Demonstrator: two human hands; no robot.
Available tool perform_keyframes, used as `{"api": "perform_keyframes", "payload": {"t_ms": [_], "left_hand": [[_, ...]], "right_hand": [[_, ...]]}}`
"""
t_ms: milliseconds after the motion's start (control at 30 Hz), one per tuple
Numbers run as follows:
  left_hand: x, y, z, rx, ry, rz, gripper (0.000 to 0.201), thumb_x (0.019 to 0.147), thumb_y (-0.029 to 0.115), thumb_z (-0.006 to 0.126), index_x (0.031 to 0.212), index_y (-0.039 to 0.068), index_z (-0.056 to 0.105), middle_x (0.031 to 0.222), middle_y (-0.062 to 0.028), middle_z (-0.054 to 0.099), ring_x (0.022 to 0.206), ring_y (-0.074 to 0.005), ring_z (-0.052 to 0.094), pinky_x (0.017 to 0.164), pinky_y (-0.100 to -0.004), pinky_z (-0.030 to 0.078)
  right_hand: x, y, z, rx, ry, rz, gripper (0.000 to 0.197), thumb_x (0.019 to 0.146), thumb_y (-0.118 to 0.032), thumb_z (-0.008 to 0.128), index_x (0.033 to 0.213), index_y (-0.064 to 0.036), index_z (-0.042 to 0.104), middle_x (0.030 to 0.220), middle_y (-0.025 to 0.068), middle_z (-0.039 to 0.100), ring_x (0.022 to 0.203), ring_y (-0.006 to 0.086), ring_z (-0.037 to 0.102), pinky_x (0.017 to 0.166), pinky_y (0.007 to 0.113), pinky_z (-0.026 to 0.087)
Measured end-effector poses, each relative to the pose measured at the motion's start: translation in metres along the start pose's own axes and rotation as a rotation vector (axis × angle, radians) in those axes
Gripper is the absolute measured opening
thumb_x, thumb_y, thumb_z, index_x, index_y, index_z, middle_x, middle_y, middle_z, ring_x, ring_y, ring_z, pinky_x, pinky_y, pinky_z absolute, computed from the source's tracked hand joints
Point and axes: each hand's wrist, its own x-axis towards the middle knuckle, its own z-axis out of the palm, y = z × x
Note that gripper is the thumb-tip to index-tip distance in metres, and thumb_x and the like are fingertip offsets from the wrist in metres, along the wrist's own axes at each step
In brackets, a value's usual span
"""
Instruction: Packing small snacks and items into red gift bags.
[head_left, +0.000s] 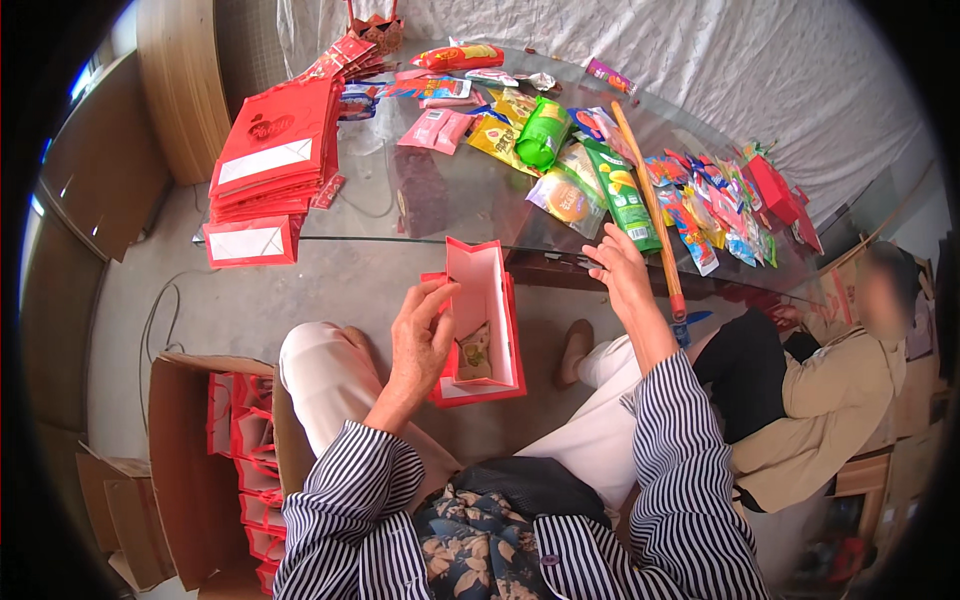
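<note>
A red paper gift bag (513,350) with a white inside stands with its mouth up between my knees, in front of the table edge. My left hand (418,335) grips its left rim. Down in the bag lies a small yellow-green packet (474,352). My right hand (622,268) is held out over the table's front edge with its fingers apart and nothing in them. Close to its fingertips are a green snack packet (622,200) and a clear-and-purple packet with a round orange snack (568,200).
Flat red bags (270,140) are stacked on the glass table (370,205) at left. Snack packets (710,205) and a wooden stick (645,190) lie to the right. A cardboard box (185,450) of red bags stands at my left. Another person (830,390) sits at my right.
</note>
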Motion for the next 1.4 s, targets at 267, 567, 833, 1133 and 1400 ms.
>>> {"api": "perform_keyframes", "payload": {"t_ms": [267, 567, 833, 1133, 1400], "left_hand": [[-0.001, -0.003, -0.002, 0.006, 0.004, 0.022, 0.034, 0.084, -0.004, 0.050, 0.114, 0.001, 0.066, 0.114, -0.0117, 0.062, 0.074, -0.0142, 0.058, 0.070, -0.0275, 0.049], [-0.001, -0.006, -0.002, 0.001, -0.009, 0.017, 0.034, 0.085, -0.004, 0.050, 0.114, 0.001, 0.066, 0.115, -0.0114, 0.062, 0.072, -0.0125, 0.057, 0.067, -0.0264, 0.048], [-0.001, -0.002, -0.002, 0.001, -0.007, 0.011, 0.034, 0.085, -0.004, 0.050, 0.115, 0.002, 0.066, 0.115, -0.0114, 0.063, 0.071, -0.0125, 0.056, 0.067, -0.0259, 0.048], [-0.002, -0.007, -0.002, 0.046, 0.007, 0.073, 0.034, 0.086, -0.003, 0.051, 0.116, 0.001, 0.066, 0.114, -0.0117, 0.063, 0.070, -0.0129, 0.056, 0.066, -0.0267, 0.048], [0.000, -0.007, 0.000, 0.023, -0.005, 0.034, 0.034, 0.086, -0.002, 0.051, 0.116, 0.002, 0.066, 0.114, -0.0120, 0.064, 0.069, -0.0128, 0.056, 0.066, -0.0272, 0.048]], "right_hand": [[0.044, 0.013, 0.001, 0.327, -0.072, 0.235, 0.050, 0.092, -0.014, 0.061, 0.139, -0.0052, 0.046, 0.115, 0.0056, 0.058, 0.096, 0.0186, 0.060, 0.070, 0.028, 0.046], [0.053, 0.011, 0.021, 0.366, -0.158, 0.217, 0.039, 0.091, -0.016, 0.063, 0.130, -0.0089, 0.057, 0.111, 0.0037, 0.062, 0.086, 0.0148, 0.060, 0.067, 0.028, 0.046], [0.029, -0.010, 0.033, 0.254, -0.001, -0.123, 0.028, 0.095, -0.020, 0.061, 0.114, 0.0011, 0.065, 0.103, 0.0090, 0.069, 0.088, 0.0160, 0.064, 0.075, 0.029, 0.051], [-0.031, -0.050, 0.036, 0.250, -0.244, -0.397, 0.019, 0.095, -0.013, 0.060, 0.101, 0.0021, 0.070, 0.094, 0.0067, 0.069, 0.082, 0.0127, 0.063, 0.076, 0.028, 0.052], [-0.099, -0.071, 0.055, 0.027, -0.496, -0.441, 0.018, 0.096, -0.009, 0.057, 0.098, 0.0047, 0.069, 0.091, 0.0057, 0.064, 0.083, 0.0112, 0.061, 0.078, 0.025, 0.050]]}}
